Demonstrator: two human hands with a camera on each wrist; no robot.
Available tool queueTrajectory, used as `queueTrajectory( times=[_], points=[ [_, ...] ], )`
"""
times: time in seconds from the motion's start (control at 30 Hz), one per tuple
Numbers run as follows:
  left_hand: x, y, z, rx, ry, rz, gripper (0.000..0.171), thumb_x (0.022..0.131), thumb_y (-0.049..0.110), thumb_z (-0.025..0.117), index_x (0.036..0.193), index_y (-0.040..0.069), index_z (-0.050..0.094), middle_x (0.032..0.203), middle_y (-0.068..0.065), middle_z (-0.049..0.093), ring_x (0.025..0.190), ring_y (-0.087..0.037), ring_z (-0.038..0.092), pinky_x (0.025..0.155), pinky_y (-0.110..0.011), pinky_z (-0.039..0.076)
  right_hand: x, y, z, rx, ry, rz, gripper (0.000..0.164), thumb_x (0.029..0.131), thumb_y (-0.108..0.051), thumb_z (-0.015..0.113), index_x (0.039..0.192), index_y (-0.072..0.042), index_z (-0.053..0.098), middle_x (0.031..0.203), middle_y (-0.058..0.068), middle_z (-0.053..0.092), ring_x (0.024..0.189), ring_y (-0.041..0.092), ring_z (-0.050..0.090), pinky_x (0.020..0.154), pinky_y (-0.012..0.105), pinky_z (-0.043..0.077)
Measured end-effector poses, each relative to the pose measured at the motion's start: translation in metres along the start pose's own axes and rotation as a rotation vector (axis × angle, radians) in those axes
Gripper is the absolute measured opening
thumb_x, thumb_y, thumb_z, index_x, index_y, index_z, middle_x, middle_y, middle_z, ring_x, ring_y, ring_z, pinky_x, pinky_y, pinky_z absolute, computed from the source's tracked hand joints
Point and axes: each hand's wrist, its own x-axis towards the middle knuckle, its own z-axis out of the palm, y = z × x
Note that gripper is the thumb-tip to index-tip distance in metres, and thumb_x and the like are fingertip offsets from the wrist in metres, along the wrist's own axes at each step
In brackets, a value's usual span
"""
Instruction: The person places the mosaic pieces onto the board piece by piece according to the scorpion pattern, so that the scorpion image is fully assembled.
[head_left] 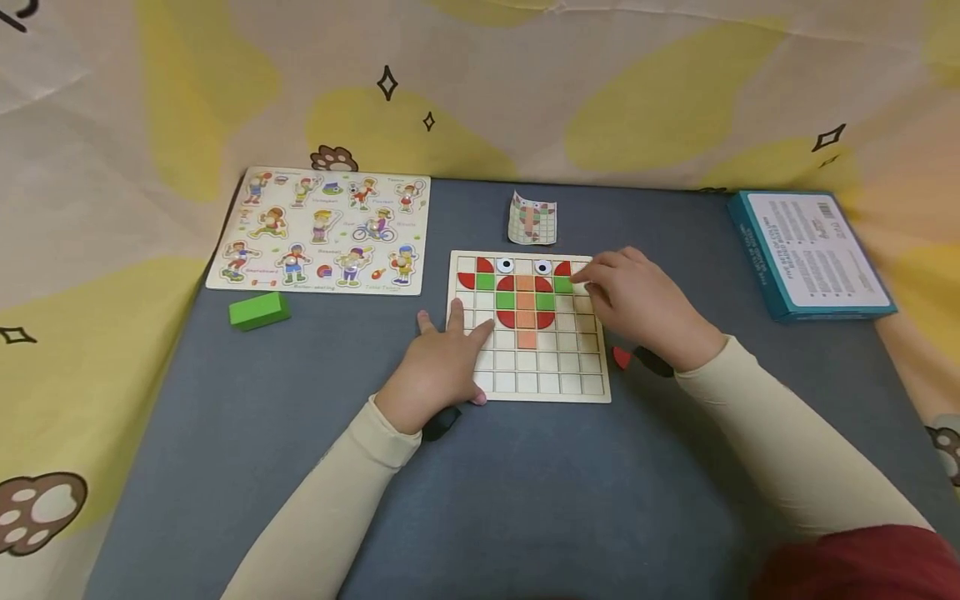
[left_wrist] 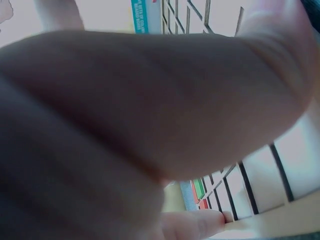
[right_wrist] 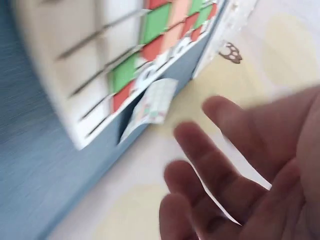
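A wooden grid board (head_left: 590, 385) lies on the table, with red, green and orange tiles and two eye tiles in its upper rows. My left hand (head_left: 438, 367) rests on its left edge with the fingers spread; the palm fills much of the left wrist view. Over the board's upper right part is my right hand (head_left: 637, 300), its fingertips near a green tile (head_left: 562, 285). In the right wrist view the right hand's fingers (right_wrist: 220, 175) are loosely bent and apart, with nothing between them. A loose red piece (head_left: 621, 357) lies under the right wrist.
Behind the board stands a small curled pattern card (head_left: 533, 220). A sports picture puzzle (head_left: 300, 229) lies at the back left, with a green block (head_left: 259, 312) in front of it. A teal box (head_left: 813, 254) sits at the back right, near the patterned cloth.
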Motion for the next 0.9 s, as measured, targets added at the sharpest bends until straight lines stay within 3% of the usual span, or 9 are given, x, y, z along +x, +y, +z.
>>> queueTrajectory(
  times=[0.13, 0.23, 0.33, 0.57, 0.9],
  points=[
    [-0.001, 0.001, 0.0, -0.007, -0.008, -0.007, 0.107, 0.075, 0.035, 0.097, 0.166, 0.021, 0.04, 0.171, -0.032, 0.016, 0.142, -0.076, 0.017, 0.088, -0.062, 0.057, -0.039, 0.004, 0.007, -0.02, -0.084, 0.104, 0.019, 0.095, -0.014, 0.078, 0.111, -0.004, 0.082, 0.104, 0.013, 0.076, 0.096, 0.035, 0.063, 0.093, 0.053, 0.051],
    [-0.001, 0.002, -0.001, -0.011, -0.01, -0.006, 0.108, 0.075, 0.035, 0.097, 0.165, 0.021, 0.041, 0.17, -0.032, 0.017, 0.142, -0.075, 0.017, 0.089, -0.062, 0.057, -0.064, 0.006, 0.016, 0.001, -0.112, 0.167, 0.028, 0.091, -0.02, 0.085, 0.114, -0.004, 0.081, 0.108, 0.014, 0.076, 0.102, 0.037, 0.065, 0.093, 0.055, 0.053],
    [-0.001, 0.001, -0.001, -0.012, -0.005, -0.003, 0.108, 0.075, 0.035, 0.098, 0.165, 0.02, 0.041, 0.17, -0.033, 0.017, 0.142, -0.076, 0.018, 0.088, -0.062, 0.057, -0.078, 0.009, 0.026, 0.043, -0.098, 0.177, 0.036, 0.089, -0.021, 0.088, 0.118, -0.003, 0.079, 0.112, 0.015, 0.074, 0.105, 0.038, 0.066, 0.095, 0.057, 0.052],
    [-0.001, 0.0, -0.002, -0.004, 0.0, 0.004, 0.107, 0.076, 0.035, 0.097, 0.165, 0.02, 0.04, 0.17, -0.033, 0.017, 0.141, -0.076, 0.018, 0.086, -0.061, 0.058, -0.087, 0.016, 0.037, 0.069, -0.02, 0.177, 0.031, 0.09, -0.012, 0.086, 0.117, -0.001, 0.079, 0.106, 0.014, 0.073, 0.095, 0.035, 0.066, 0.089, 0.057, 0.054],
    [0.0, -0.002, 0.0, -0.01, -0.002, 0.003, 0.108, 0.075, 0.035, 0.097, 0.166, 0.02, 0.04, 0.17, -0.032, 0.015, 0.141, -0.076, 0.017, 0.087, -0.061, 0.058, -0.084, 0.019, 0.04, 0.085, -0.018, 0.144, 0.025, 0.089, -0.008, 0.082, 0.111, 0.002, 0.079, 0.106, 0.016, 0.072, 0.097, 0.036, 0.066, 0.092, 0.056, 0.053]
  ],
)
